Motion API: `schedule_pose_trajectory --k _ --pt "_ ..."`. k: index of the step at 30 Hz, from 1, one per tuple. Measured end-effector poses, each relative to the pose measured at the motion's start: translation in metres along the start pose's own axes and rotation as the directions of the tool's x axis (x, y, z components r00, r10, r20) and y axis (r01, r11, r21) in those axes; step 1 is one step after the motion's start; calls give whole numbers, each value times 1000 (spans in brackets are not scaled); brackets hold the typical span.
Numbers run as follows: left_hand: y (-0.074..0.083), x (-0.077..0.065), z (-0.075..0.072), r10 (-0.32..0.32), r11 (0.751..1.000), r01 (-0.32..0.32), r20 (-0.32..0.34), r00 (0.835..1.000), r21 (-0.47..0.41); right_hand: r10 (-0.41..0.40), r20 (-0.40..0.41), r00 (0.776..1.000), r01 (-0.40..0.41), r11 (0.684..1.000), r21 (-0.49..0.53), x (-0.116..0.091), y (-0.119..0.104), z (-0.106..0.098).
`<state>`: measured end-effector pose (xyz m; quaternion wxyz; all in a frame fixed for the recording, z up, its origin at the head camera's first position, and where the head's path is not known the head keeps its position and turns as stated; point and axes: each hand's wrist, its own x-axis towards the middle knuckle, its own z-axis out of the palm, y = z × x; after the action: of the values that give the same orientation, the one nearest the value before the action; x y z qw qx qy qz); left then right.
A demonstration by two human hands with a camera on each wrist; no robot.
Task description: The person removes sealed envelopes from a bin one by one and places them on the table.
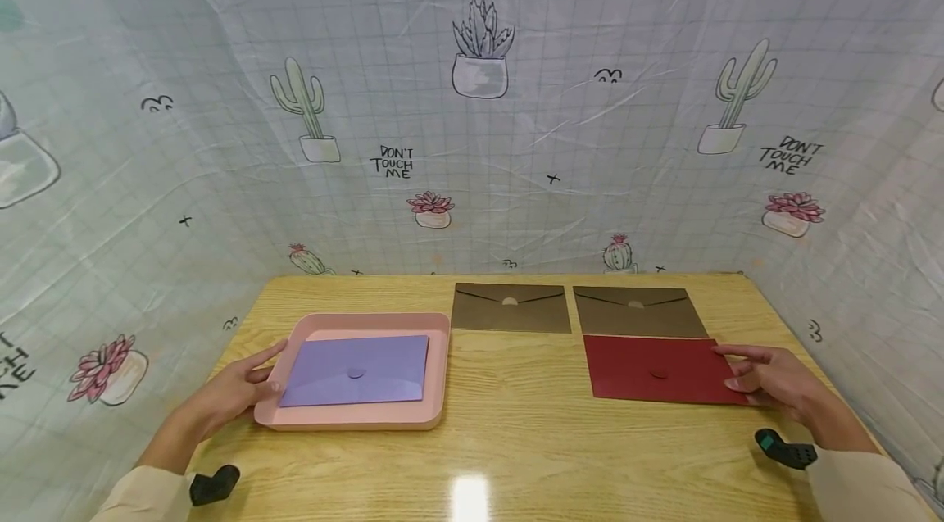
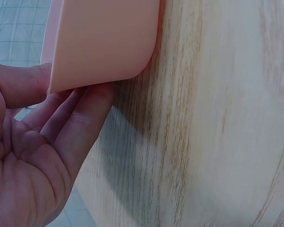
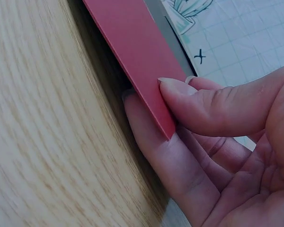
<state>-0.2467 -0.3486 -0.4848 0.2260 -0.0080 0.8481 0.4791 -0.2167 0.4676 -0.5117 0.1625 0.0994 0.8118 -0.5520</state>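
At the left of the table, a pink tray [image 1: 354, 415] holds a lavender envelope [image 1: 324, 366] lying flat. My left hand [image 1: 234, 384] grips the tray's left side. In the left wrist view, the thumb is over the rim and the fingers are against the outer wall of the tray [image 2: 109, 42]. On the right, my right hand [image 1: 782, 381] pinches the right end of a red envelope [image 1: 634, 374]. The right wrist view shows the thumb on top of the red envelope [image 3: 137, 56] and a finger beneath it, with its near edge slightly off the wood.
Two brown envelopes [image 1: 479, 313] lie side by side along the back of the table [image 1: 509, 432], the right one [image 1: 649, 321] just behind the red envelope. A cactus-printed cloth [image 1: 546, 129] hangs behind and on both sides.
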Motion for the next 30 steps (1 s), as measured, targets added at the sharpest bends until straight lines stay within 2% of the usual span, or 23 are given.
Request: schedule_pose_trajectory --k 6,19,30 --pt "1 1 -2 -6 1000 6 3 1000 11 14 -30 999 -16 998 -62 0 -5 2" --pt "4 1 -4 -17 999 17 5 1000 41 12 -40 999 -17 993 -117 0 -7 4" --pt "6 2 -4 -23 997 23 6 1000 72 -33 -55 998 22 981 -192 0 -5 5"
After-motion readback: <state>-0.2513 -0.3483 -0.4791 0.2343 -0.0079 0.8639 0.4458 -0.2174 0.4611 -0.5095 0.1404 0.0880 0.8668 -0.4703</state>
